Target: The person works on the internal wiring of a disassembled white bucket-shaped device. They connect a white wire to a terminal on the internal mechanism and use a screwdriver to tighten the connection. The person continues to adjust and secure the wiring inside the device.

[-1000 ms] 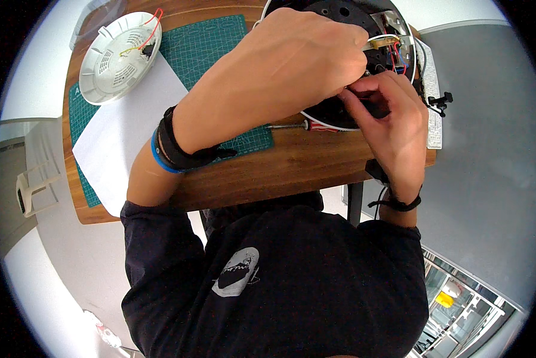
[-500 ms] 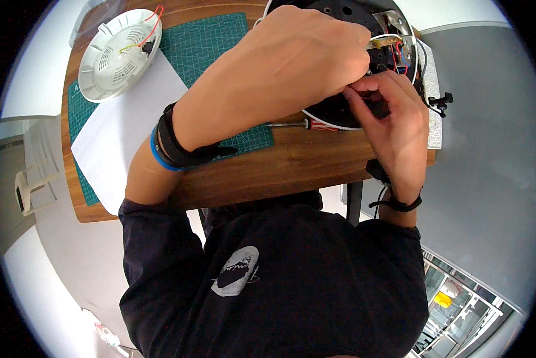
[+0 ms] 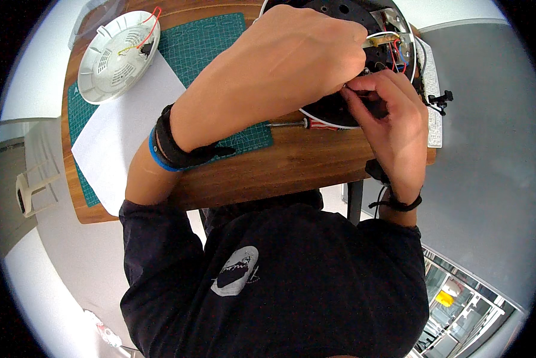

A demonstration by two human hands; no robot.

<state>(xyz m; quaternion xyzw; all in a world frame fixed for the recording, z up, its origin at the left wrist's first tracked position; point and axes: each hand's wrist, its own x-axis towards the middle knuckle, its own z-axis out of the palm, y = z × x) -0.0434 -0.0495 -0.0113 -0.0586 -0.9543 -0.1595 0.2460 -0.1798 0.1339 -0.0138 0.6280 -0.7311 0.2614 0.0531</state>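
Over the far right corner of the wooden table (image 3: 292,164), both hands are working on a round black appliance base (image 3: 345,18) with a white rim, which is lying at the table's back edge with red and blue wires (image 3: 393,51) showing inside it. Reaching across from the table's left side, the left hand (image 3: 292,62) is covering most of the base, its fingers curling down and pinching a thin metal tool (image 3: 381,39) near the wires. Just nearer the table's front edge, the right hand (image 3: 393,128) is pressing its fingertips (image 3: 354,89) together on something small at the base's rim; what it is gripping is too small to tell. A red-handled screwdriver (image 3: 307,123) is lying on the table under the left wrist, touching a green cutting mat (image 3: 211,42). At the table's left end, a white sheet of paper (image 3: 125,128) is lying over the mat, and a white round cover (image 3: 117,56) with red and yellow wires is resting at the far left corner.
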